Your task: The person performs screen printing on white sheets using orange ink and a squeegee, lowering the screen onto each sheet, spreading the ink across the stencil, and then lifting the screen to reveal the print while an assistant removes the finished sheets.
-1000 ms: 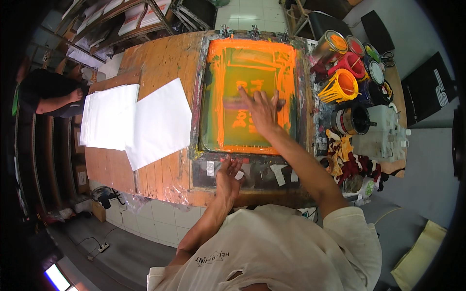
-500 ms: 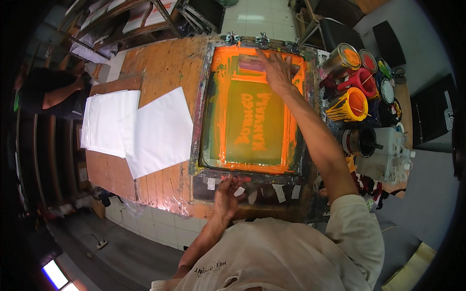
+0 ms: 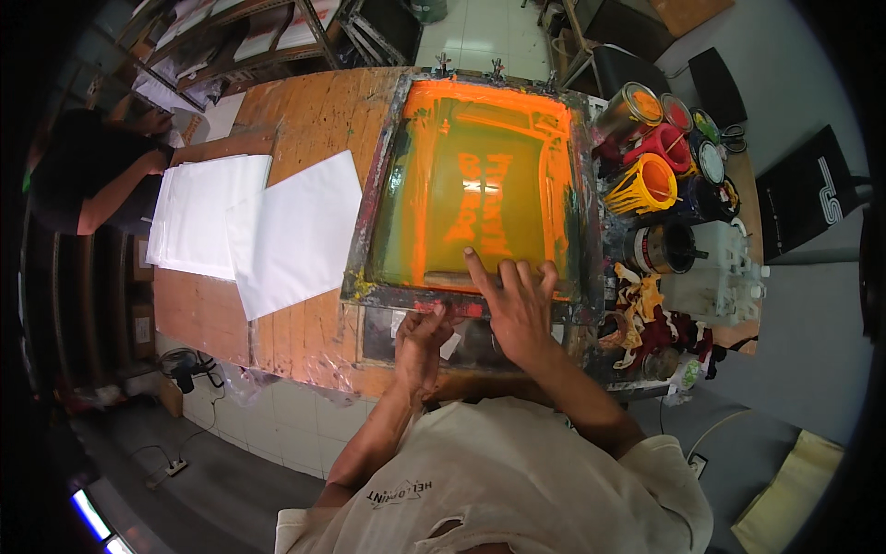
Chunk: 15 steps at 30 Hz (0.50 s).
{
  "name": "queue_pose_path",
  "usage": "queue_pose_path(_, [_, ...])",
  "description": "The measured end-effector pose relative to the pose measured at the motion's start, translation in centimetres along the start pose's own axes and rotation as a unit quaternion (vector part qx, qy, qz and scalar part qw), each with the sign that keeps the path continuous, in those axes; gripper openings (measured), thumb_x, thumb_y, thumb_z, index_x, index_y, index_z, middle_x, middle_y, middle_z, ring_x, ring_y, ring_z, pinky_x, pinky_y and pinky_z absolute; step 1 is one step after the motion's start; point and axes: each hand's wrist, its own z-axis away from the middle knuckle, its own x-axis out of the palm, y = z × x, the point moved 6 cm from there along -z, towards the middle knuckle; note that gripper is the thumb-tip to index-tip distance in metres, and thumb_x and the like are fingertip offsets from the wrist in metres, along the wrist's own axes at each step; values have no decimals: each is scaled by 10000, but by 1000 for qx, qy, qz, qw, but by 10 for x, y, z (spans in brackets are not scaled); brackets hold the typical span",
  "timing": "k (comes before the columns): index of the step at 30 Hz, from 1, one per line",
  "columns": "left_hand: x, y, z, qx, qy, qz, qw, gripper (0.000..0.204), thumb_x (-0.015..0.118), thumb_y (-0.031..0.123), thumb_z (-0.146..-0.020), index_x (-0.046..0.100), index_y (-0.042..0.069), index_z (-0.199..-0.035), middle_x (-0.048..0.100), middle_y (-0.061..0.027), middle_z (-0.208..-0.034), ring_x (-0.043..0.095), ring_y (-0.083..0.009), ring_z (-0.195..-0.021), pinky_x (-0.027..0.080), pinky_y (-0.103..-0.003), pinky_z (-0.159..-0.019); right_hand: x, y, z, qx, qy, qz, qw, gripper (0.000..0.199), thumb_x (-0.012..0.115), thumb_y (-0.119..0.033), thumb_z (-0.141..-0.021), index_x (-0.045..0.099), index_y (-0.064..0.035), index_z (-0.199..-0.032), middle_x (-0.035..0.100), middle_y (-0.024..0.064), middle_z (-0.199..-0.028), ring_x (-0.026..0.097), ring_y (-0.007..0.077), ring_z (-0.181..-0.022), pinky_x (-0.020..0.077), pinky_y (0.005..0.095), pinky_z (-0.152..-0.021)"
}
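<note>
The wooden bar has come down to the near end

The right grip (image 3: 524, 309) is curled around a long brown wooden squeegee bar (image 3: 449, 278), with its pointing finger stretched out along the top. Half a second ago this grip was at the far end of the flat printing screen with green mesh, orange ink and a dark frame (image 3: 438, 157). Now it is at the near end, close to the left grip (image 3: 422, 349). The bar has come with it and lies on the mesh, just left of the right grip's fingers.

The left grip has its fingers bent around the front edge of the screen. It was by this same edge before. Now that end of the screen looks wider and seems lifted a bit, and it hides more of the white tape bits (image 3: 449, 346) beside the left grip.

The orange letter shapes (image 3: 480, 203) sit beyond both grips, with a bright shine on them. Past those, the far orange band can be seen again, up by the metal clamps (image 3: 497, 69).

Left of the left grip, one slanted white sheet (image 3: 300, 231) lies by a pile of white sheets (image 3: 198, 217) on the brown wooden tabletop (image 3: 305, 120), just like before. Right of the right grip stand a drippy yellow cup (image 3: 637, 189) and a black can (image 3: 653, 247), also in their old spots.
</note>
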Motion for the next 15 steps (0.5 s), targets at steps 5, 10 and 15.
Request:
queue_pose_path(5, [41,51,19,116,-114,44,986,123,714,145,-946,677,57,-1025,728,-126,-1104,695,-291,-1049,487,-491,-1026,-68,-7,-35,-4,58,28,998,628,701,-327,-926,526,-167,-1507,515,99,-942,531,288,-929,340,545,-929])
queue_pose_path(10, [69,113,-25,221,-242,8,945,187,645,160,-975,696,4,-1066,737,-169,-1124,713,-315,-1013,497,-478,-998,-133,19,-117,-60,204,18,977,505,722,-463,-906,700,-112,-1270,604,87,-784,589,299,-747,410,458,-801])
queue_pose_path(15, [15,129,-140,289,241,-591,714,318,666,309,-972,685,-6,-1015,627,-161,-1166,584,-354,-1111,432,-551,-939,-177,42,-181,-70,184,-7,980,454,664,-456,-948,722,-65,-1173,691,123,-785,660,279,-658,489,417,-726])
